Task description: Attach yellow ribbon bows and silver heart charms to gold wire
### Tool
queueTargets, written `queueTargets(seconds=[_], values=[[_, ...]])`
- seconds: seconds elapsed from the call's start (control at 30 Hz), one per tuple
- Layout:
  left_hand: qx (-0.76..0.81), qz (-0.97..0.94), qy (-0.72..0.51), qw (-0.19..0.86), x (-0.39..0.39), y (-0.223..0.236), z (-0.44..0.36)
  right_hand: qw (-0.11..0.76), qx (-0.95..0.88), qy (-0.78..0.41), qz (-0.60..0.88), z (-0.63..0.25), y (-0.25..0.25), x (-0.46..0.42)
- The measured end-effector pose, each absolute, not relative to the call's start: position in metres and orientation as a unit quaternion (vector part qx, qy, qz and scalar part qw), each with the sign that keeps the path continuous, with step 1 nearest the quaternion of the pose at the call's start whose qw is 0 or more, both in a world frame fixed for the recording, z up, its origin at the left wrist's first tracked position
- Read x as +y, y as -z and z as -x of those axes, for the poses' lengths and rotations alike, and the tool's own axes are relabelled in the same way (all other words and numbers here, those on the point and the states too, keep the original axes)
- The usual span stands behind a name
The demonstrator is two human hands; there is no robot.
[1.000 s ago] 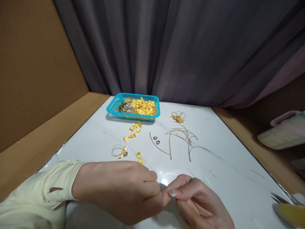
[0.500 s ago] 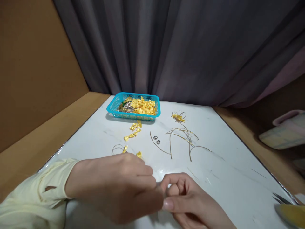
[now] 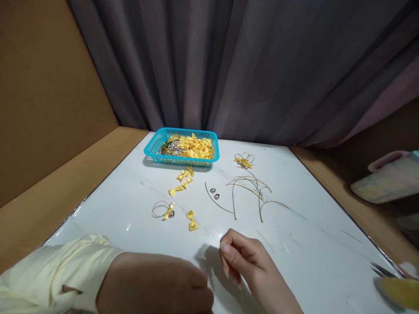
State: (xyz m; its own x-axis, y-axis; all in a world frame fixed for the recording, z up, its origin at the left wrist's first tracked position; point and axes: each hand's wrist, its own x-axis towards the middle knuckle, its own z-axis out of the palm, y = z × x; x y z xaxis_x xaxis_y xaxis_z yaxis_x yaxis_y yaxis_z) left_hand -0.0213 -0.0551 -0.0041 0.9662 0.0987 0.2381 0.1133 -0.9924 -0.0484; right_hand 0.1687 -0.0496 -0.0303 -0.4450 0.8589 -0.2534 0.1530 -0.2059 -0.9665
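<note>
At the bottom of the view my left hand (image 3: 157, 283) is closed, its back toward me and its fingertips hidden; what it holds, if anything, cannot be seen. To its right, low over the table, my right hand (image 3: 248, 266) pinches thumb against forefinger, and anything between them is too small to make out. Beyond the left hand lie a yellow ribbon bow (image 3: 192, 220) and a wire loop (image 3: 159, 209) with another bow and a silver bead (image 3: 172, 214) on it. Two silver beads (image 3: 214, 193) rest beside a curved gold wire (image 3: 218, 203).
A blue basket (image 3: 181, 162) at the back holds yellow bows and silver beads. Several bows (image 3: 181, 185) lie before it. Gold wires (image 3: 248, 187) and a finished-looking bow cluster (image 3: 243, 162) lie right of centre. Scissors-like dark tips (image 3: 382, 270) and a cup (image 3: 389, 179) stand at the right.
My left hand has moved down and away from my right hand, uncovering the single bow and the looped wire. The right hand's fingers have drawn together in a pinch.
</note>
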Motion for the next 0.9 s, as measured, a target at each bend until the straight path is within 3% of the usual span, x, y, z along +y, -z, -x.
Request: queueTargets(seconds=[0.2, 0.37, 0.47, 0.57, 0.63, 0.9], values=[[-0.043, 0.954, 0.248, 0.165, -0.009, 0.036, 0.025, 0.338, -0.569, -0.543, 0.517, -0.174, 0.026, -0.046], [-0.071, 0.974, 0.166, 0.139, 0.004, 0.071, 0.040, 0.333, -0.600, -0.476, 0.550, -0.189, 0.023, -0.033], [-0.073, 0.961, 0.232, 0.135, -0.002, 0.084, 0.045, 0.328, -0.699, -0.344, 0.535, -0.191, 0.014, -0.006], [-0.079, 0.939, 0.306, 0.138, -0.004, 0.088, 0.048, 0.275, -0.788, -0.146, 0.531, -0.169, -0.004, 0.041], [-0.094, 0.935, 0.317, 0.127, -0.001, 0.089, 0.049, 0.184, -0.818, -0.035, 0.544, -0.139, -0.014, 0.081], [-0.139, 0.936, 0.301, 0.113, 0.009, 0.101, 0.052, 0.074, -0.854, -0.016, 0.515, 0.017, 0.003, 0.211]])
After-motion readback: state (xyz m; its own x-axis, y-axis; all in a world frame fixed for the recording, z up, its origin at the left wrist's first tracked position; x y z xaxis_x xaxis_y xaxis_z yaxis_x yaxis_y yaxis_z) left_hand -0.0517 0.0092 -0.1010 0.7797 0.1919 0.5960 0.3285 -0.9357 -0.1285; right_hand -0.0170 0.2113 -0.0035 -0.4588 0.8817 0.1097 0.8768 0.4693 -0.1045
